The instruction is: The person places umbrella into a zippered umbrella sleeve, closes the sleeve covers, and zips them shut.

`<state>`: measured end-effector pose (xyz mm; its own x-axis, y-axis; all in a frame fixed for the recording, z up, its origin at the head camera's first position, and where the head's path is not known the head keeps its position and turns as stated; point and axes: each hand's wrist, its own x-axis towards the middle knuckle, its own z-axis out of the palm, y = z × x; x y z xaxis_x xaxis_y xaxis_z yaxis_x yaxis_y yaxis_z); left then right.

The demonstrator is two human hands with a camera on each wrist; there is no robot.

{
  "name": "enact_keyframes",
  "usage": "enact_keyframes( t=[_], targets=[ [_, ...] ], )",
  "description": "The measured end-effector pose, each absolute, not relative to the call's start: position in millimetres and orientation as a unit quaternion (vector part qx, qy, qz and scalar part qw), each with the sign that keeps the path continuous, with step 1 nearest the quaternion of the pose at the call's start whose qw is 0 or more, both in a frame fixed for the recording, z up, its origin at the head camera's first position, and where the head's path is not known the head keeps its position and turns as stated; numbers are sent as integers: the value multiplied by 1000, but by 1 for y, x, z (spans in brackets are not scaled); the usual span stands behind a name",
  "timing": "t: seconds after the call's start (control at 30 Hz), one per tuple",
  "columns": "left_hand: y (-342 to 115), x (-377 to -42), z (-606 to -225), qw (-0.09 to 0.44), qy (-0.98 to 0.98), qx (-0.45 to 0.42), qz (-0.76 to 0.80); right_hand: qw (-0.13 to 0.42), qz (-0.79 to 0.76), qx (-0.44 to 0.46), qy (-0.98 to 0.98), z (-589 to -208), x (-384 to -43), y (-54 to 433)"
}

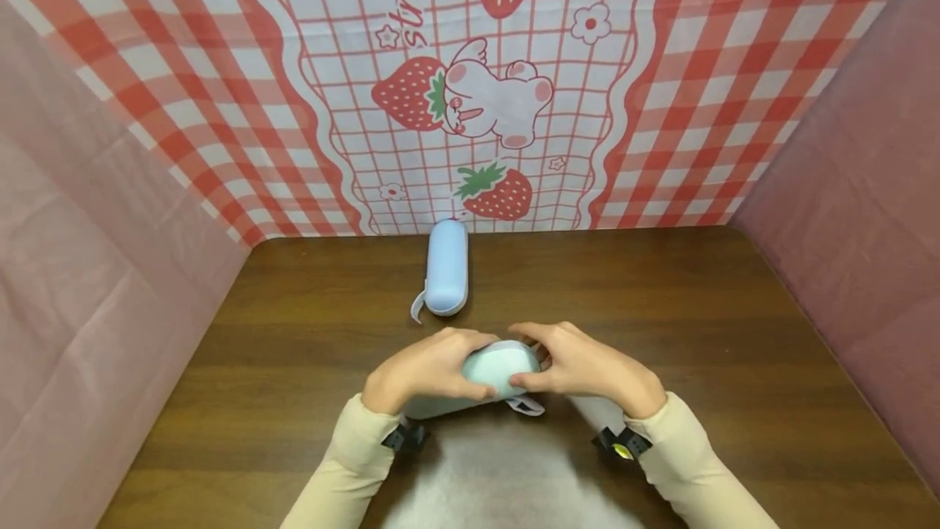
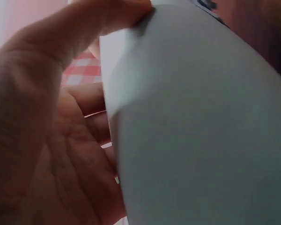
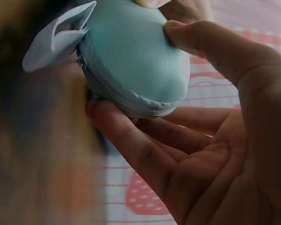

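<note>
A mint-green zippered glasses case (image 1: 494,371) is held between both hands, over the near middle of the table. My left hand (image 1: 433,367) grips its left part, thumb on the near side and fingers behind it. At the right end, my right hand (image 1: 587,364) pinches the case with its thumb on the top shell and fingers under the zipped edge. A pale loop strap (image 3: 56,42) hangs from the zip side in the right wrist view. In the left wrist view the smooth shell (image 2: 201,117) fills much of the picture.
A light-blue zippered case (image 1: 446,268) with a strap lies on the brown wooden table (image 1: 624,292), near the back edge. Behind stands a strawberry-patterned checked cloth (image 1: 485,104). Pink cloth walls (image 1: 95,268) close off both sides.
</note>
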<state>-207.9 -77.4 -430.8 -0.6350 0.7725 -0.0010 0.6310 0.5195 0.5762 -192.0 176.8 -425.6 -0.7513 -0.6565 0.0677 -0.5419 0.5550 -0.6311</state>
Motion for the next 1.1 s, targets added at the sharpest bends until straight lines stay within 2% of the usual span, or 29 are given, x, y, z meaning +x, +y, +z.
enact_keyframes(
  t=[0.3,0.6,0.8,1.0,1.1],
  targets=[
    [-97,-199,-434,112,899,365,215,116,-305,-306,894,-451,-199,193],
    [-118,-189,-448,34,908,339,244,142,-294,-279,903,-457,-194,208],
    [-107,-180,-457,-11,913,284,292,135,-288,-263,911,-458,-184,221],
    [-83,-172,-465,-80,919,229,310,122,-290,-263,912,-459,-174,236],
    [-72,-169,-467,-94,920,205,320,104,-292,-267,912,-460,-169,242]
  ],
)
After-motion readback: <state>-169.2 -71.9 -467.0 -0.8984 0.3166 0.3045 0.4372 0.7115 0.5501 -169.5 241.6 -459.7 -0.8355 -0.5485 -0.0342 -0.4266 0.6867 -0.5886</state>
